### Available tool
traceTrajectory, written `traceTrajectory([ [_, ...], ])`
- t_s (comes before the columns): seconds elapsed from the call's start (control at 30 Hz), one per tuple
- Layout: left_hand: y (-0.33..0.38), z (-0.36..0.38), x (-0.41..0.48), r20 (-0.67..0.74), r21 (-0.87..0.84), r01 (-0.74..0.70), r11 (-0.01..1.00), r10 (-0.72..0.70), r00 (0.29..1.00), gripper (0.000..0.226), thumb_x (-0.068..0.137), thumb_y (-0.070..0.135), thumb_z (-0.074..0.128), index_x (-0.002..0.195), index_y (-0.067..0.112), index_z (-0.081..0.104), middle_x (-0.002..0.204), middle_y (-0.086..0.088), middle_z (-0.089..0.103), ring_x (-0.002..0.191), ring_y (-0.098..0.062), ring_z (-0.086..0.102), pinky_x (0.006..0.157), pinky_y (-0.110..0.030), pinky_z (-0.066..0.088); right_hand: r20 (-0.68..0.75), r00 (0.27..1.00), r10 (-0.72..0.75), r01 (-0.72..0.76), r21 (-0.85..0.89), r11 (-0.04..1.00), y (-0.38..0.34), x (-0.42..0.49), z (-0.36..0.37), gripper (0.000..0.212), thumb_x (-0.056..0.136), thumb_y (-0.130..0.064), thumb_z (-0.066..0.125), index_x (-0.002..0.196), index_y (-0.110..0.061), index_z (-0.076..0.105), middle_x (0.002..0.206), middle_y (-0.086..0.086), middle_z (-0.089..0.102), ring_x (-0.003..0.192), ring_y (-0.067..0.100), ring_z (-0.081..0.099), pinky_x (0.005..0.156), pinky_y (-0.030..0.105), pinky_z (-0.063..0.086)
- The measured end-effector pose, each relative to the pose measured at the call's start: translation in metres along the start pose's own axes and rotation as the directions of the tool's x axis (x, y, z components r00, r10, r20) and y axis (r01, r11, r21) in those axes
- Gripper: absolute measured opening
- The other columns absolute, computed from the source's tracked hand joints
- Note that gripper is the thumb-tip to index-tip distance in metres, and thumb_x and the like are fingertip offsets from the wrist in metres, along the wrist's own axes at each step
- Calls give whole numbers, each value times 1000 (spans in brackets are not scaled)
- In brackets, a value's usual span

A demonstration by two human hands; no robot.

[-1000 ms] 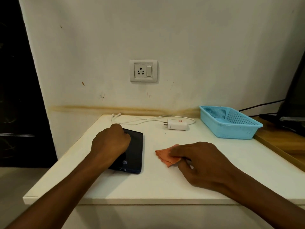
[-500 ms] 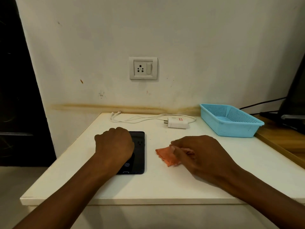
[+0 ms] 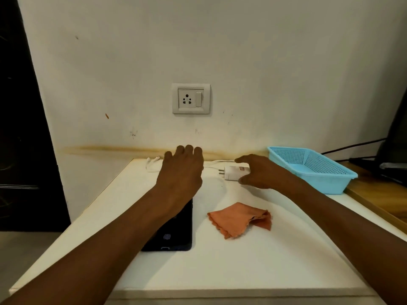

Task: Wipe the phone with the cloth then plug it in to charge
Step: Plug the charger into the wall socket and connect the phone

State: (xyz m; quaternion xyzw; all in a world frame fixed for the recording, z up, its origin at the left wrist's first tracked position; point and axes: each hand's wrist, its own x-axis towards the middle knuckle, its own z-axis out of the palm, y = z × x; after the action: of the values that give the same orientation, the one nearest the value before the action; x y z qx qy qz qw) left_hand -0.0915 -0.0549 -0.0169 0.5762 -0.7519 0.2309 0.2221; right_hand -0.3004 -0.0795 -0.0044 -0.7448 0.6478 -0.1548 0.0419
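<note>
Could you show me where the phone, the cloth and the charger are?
phone (image 3: 177, 230): head view, lower screen near the fingerprint mark.
cloth (image 3: 235, 219): head view, middle of the orange fabric.
charger (image 3: 233, 174): head view, white body beside its pins.

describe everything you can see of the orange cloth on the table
The small orange fabric cloth lies flat but rumpled on the white tabletop, just right of the black rectangular phone and apart from it. Its near edge looks scalloped; its right end is folded over, darker. Nothing touches it but that tabletop.
</note>
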Motion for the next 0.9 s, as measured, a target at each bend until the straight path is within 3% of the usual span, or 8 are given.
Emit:
traceTrajectory([
  [0.1, 7, 8, 17, -3, -91, -92, 992, 93, 996, 34, 89, 12, 56, 122, 13, 48, 116, -4, 55, 109, -24, 50, 80, -34, 37, 138, 988, 75, -76, 4, 997, 4, 20, 8, 70, 82, -23, 68, 144, -25, 38, 150, 2, 38, 132, 22, 41, 101, 28, 36],
  [0.17, 12, 13, 25, 9, -143, -140, 980, 143, 990, 34, 87, 12, 57, 121, 13, 50, 115, -3, 55, 107, -24, 50, 79, -34, 38, 141, 987, 82, -88, 37, 995, 8, 28, 13, 67, 81, -23, 67, 142, -26, 40, 148, 2, 42, 128, 21, 45, 97, 26, 37],
  [0.37, 16, 26, 41, 46, -234, -233, 944, 250, 967, 40, 85, 20, 64, 122, 15, 51, 122, -1, 55, 113, -22, 50, 84, -37, 43, -43, 999, 26, -22, 109, 994, 12, 31, 14, 54, 70, -34, 81, 120, -22, 63, 121, 0, 61, 105, 18, 56, 86, 26, 43],
  [0.53, 18, 35, 41, 60, -262, -270, 927, 294, 954, 52, 82, 30, 69, 130, 19, 50, 127, 1, 55, 117, -20, 50, 90, -35, 41, -225, 974, 36, 1, 161, 987, 4, 29, 14, 45, 58, -47, 83, 97, -27, 71, 93, -6, 65, 80, 11, 61, 67, 24, 46],
  [0.67, 15, 34, 42, -46, -250, -317, 915, 315, 948, 45, 82, 29, 70, 122, 17, 54, 119, 1, 58, 108, -19, 52, 83, -32, 43, -232, 968, 93, 31, 481, 876, -9, 29, 8, 25, 63, -38, 84, 80, -29, 68, 80, -1, 71, 68, 16, 71, 66, 31, 61],
  [0.77, 11, 29, 45, -145, -250, -349, 903, 321, 936, 33, 83, 17, 67, 114, 13, 57, 111, -3, 62, 100, -20, 52, 77, -31, 43, -247, 965, 93, 75, 595, 800, -21, 29, 2, 19, 72, -24, 81, 88, -16, 73, 84, 6, 74, 70, 17, 72, 69, 31, 62],
  [0.83, 5, 25, 48, -182, -271, -335, 902, 294, 938, 31, 83, 10, 65, 114, 11, 57, 108, -4, 63, 98, -21, 52, 76, -31, 44, -277, 959, 61, 132, 627, 768, -27, 29, -1, 25, 73, -24, 81, 94, -13, 74, 88, 6, 74, 76, 17, 72, 76, 33, 61],
  [0.9, -4, 22, 52, -205, -306, -278, 911, 222, 953, 33, 81, 6, 64, 112, 11, 56, 105, -4, 62, 94, -21, 52, 74, -33, 48, -313, 950, -17, 204, 575, 792, -33, 29, -1, 34, 70, -30, 83, 100, -17, 73, 91, -3, 73, 81, 14, 70, 79, 27, 57],
])
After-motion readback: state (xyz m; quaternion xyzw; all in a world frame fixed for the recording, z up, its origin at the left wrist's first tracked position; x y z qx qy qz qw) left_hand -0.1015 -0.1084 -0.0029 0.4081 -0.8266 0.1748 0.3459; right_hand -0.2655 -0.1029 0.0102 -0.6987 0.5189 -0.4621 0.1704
